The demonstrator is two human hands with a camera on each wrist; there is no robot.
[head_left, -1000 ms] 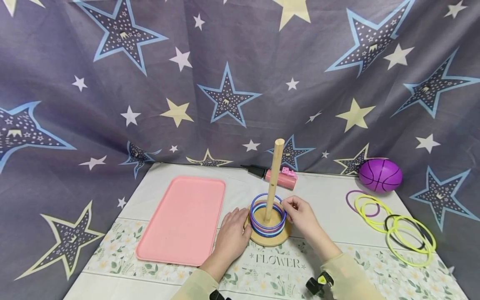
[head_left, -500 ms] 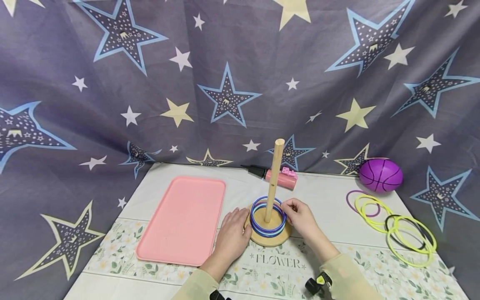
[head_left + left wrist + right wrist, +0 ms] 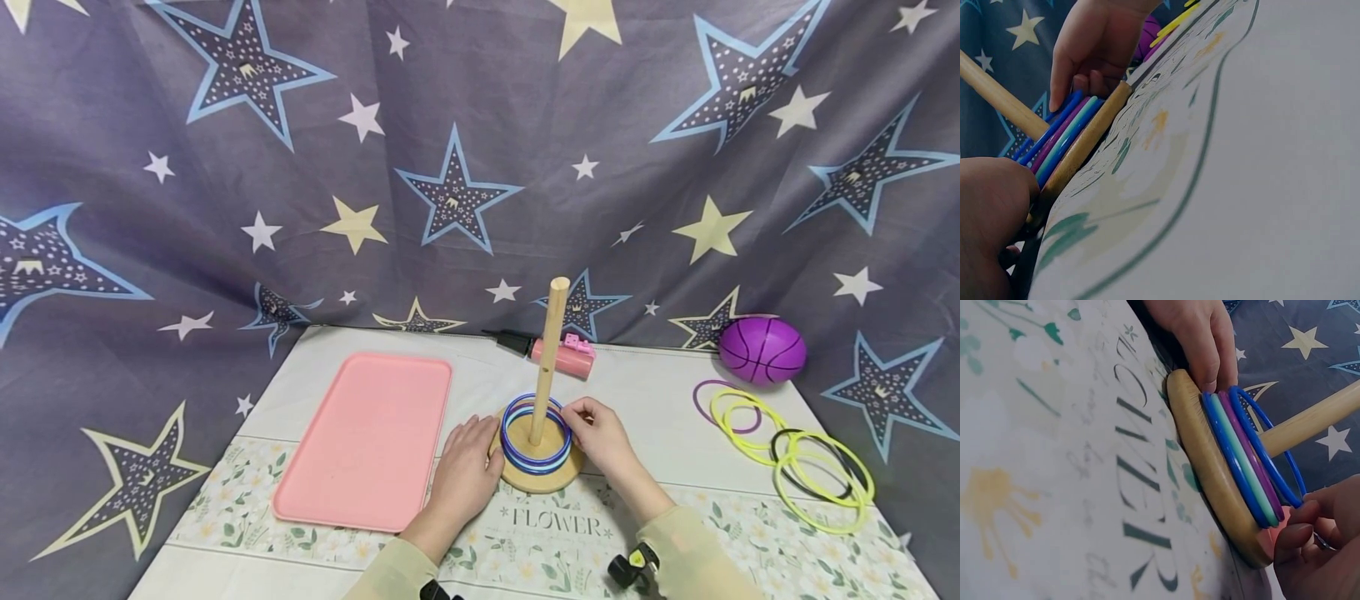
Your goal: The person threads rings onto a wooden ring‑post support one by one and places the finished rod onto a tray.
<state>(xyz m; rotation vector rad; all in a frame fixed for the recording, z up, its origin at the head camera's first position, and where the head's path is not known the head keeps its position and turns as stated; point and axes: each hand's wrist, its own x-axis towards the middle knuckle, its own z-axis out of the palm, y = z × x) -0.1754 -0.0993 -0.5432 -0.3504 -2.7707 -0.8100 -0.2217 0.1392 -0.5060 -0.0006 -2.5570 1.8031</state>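
Pinching the top blue ring (image 3: pixel 536 421) at its right edge between thumb and fingertips, the right hand (image 3: pixel 603 437) holds it slightly tilted around the upright wooden peg (image 3: pixel 547 358), just above the other rings stacked on the round wooden base (image 3: pixel 538 475); the right wrist view shows that ring (image 3: pixel 1269 459) lifted a little off the stack of blue, teal and purple rings (image 3: pixel 1238 462) lying flat on the base (image 3: pixel 1204 469). The left hand (image 3: pixel 467 467) rests on the near left side of the base with its fingers gently bent against the wooden rim, gripping no ring; from the right wrist camera its fingers (image 3: pixel 1200 344) lie on the rim's edge. The ring stand sits near the middle of the white flowered tablecloth (image 3: pixel 660 400). To its left lies a pink tray (image 3: pixel 367 437). Beyond the peg, at the far edge, lies a pink pump (image 3: pixel 558 357) with a black nozzle. At the far right is a purple ball (image 3: pixel 761 350), and nearer on the right lie loose rings in yellow, black and purple (image 3: pixel 787 462), well apart from the stand.
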